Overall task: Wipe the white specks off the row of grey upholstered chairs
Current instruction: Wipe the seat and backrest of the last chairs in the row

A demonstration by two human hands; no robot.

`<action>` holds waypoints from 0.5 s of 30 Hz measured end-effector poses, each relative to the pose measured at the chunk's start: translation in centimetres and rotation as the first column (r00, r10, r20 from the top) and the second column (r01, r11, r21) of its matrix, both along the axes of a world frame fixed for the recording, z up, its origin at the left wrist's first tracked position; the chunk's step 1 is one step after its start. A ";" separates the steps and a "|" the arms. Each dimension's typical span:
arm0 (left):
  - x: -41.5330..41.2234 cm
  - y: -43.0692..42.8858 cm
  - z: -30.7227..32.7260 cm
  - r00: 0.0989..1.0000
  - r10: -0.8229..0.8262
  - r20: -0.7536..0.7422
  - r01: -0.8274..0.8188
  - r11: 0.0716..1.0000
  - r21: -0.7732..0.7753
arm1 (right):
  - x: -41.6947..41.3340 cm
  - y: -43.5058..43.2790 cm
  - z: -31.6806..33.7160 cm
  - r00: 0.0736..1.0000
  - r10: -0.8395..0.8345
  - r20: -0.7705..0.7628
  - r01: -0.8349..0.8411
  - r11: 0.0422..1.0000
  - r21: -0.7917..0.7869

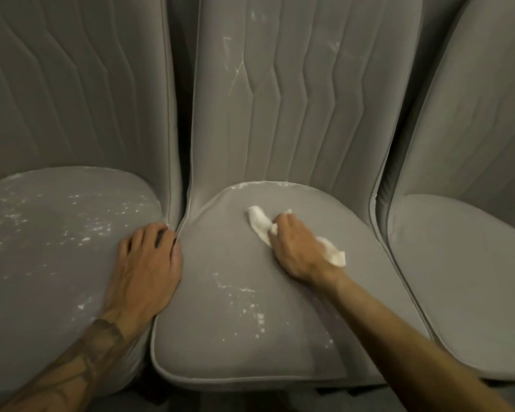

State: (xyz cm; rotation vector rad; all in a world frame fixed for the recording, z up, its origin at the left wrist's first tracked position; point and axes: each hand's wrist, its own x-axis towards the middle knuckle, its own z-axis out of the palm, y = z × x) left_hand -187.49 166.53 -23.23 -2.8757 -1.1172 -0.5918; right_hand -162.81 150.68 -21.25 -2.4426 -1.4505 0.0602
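Right hand [295, 248] clenched on the white cloth [259, 223] mid-seat, left hand [149, 260] spread flat bracing the neighbouring cushion; best now to drag firm strokes toward the white specks [244, 304] just nearer the person.

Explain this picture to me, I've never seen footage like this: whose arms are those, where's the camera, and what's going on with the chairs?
There is no machine here. The camera sits on a person's head, looking down at their own two bare hands. Three grey upholstered chairs stand side by side. The right hand grips a crumpled white cloth and presses it on the middle chair's seat. The left hand rests flat on the left chair's seat, its fingers at the gap between the two. White specks remain on both those seats and the middle backrest. The right chair looks clean.
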 end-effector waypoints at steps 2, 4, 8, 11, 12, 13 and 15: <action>0.1 0.1 -0.2 1.000 -0.004 0.000 0.004 1.000 0.005 | -3.2 -1.7 -0.6 0.982 0.180 -0.051 -0.175 0.981 0.083; 0.1 0.3 -0.4 1.000 -0.010 0.009 0.010 1.000 0.007 | -3.1 -2.9 -0.3 0.952 0.299 -0.073 -0.296 0.954 0.048; 0.1 0.4 -0.8 0.999 -0.020 0.035 0.018 0.999 0.039 | 3.8 -2.8 0.9 0.995 0.095 0.013 -0.094 0.995 -0.044; 0.2 0.5 -0.9 0.999 -0.023 0.030 0.021 0.999 0.047 | 5.2 -2.5 0.4 0.991 -0.129 -0.026 0.129 0.992 0.000; 0.2 0.5 -0.9 0.999 -0.024 0.029 0.023 0.999 0.044 | 4.1 -2.6 -0.1 0.991 -0.127 -0.033 0.128 0.991 0.030; 0.2 0.6 -0.9 0.999 -0.023 0.033 0.022 0.999 0.040 | 2.5 -2.9 -0.6 0.995 -0.082 -0.051 0.085 0.994 0.065; 0.3 0.7 -1.0 0.999 -0.018 0.041 0.017 0.999 0.040 | -0.6 -4.3 -1.1 0.993 0.089 -0.083 -0.079 0.991 0.111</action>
